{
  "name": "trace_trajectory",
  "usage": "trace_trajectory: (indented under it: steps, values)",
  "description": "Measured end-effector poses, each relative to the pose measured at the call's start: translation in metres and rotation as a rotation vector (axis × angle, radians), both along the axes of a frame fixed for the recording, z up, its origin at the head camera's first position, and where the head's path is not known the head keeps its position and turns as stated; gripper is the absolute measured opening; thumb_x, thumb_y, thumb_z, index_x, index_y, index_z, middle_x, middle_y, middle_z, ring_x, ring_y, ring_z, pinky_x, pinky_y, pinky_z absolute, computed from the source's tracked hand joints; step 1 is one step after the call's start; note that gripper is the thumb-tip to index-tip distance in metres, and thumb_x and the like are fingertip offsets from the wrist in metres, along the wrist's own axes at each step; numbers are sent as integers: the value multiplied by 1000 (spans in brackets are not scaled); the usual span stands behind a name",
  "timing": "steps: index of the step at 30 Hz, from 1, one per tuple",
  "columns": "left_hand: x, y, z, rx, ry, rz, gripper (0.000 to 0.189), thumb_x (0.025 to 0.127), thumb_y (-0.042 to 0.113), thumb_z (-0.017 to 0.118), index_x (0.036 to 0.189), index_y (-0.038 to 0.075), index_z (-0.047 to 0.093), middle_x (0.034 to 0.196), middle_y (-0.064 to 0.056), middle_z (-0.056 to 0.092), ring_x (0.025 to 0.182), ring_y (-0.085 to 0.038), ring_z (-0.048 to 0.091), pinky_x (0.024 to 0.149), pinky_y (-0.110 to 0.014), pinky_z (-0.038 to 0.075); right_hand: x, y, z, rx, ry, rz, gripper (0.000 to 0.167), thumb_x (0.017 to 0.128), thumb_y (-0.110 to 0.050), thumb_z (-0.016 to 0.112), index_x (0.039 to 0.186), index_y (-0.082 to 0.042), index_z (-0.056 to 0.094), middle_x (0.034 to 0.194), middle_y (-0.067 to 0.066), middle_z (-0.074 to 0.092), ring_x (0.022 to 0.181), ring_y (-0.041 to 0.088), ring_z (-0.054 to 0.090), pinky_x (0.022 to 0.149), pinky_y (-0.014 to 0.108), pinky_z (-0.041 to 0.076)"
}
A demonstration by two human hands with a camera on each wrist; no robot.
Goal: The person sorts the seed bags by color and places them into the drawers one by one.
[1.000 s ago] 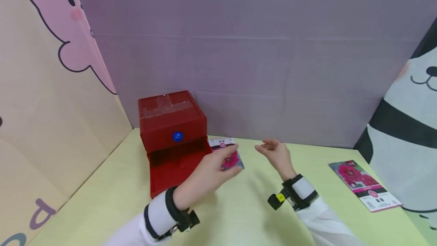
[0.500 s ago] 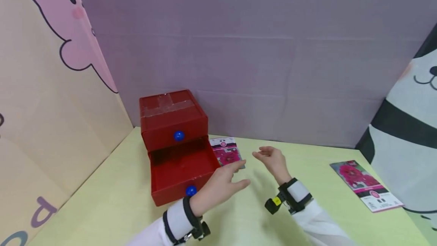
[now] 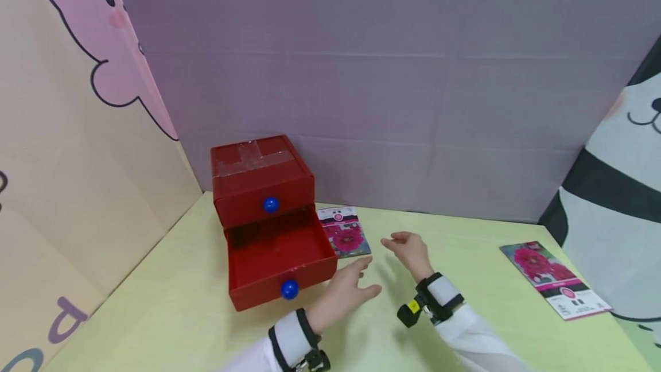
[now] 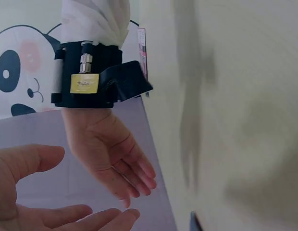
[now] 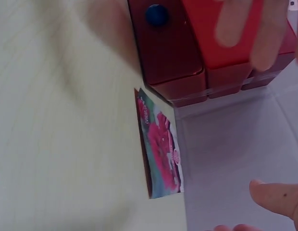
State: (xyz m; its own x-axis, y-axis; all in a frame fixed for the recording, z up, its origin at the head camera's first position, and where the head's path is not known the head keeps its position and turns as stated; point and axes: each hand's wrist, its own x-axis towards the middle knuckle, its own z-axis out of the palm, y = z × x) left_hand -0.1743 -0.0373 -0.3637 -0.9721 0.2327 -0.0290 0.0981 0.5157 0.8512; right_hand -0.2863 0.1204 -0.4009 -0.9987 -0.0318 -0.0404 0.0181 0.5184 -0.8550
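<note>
A red two-drawer box (image 3: 258, 182) stands at the back left. Its lower drawer (image 3: 279, 254) is pulled out, with bare red floor showing inside and a blue knob (image 3: 290, 289) on the front. My left hand (image 3: 342, 297) hovers just right of that drawer's front corner, thumb and fingers spread, holding nothing. To its right, my right hand (image 3: 409, 252) is raised over the table, fingers relaxed with the thumb beneath, also holding nothing. A flat packet (image 3: 346, 234) printed with pink flowers lies beside the box, beyond my left hand.
A second pink-flower packet (image 3: 552, 280) lies on the table's right side. The upper drawer (image 3: 248, 209) is closed, with clear tape across the box top. A grey-purple backdrop (image 3: 372, 90) rises behind the pale yellow table (image 3: 155, 303).
My left hand has moved right and toward me, off the drawer, uncovering its front, lower knob and the packet. My right hand has dropped slightly nearer.
</note>
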Motion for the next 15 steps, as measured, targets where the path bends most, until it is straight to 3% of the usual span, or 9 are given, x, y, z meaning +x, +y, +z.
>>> trace_trajectory:
  steps: [7,15]
  values:
    - [-7,6,-22,38,-36,72,61,82,22,66,131,-3,42,125,-25,50,106,-40,53,86,-50,46,-1,-4,-9,-115,-77,7,43,85,-16,62,113,15,53,111,31,56,96,39,59,79,39,53]
    - [-18,8,-37,130,-128,235,71,83,19,64,137,-10,26,138,-29,32,125,-43,33,98,-57,32,-5,-9,-13,-99,-116,19,44,86,-18,61,114,15,52,114,33,53,97,41,58,80,38,52]
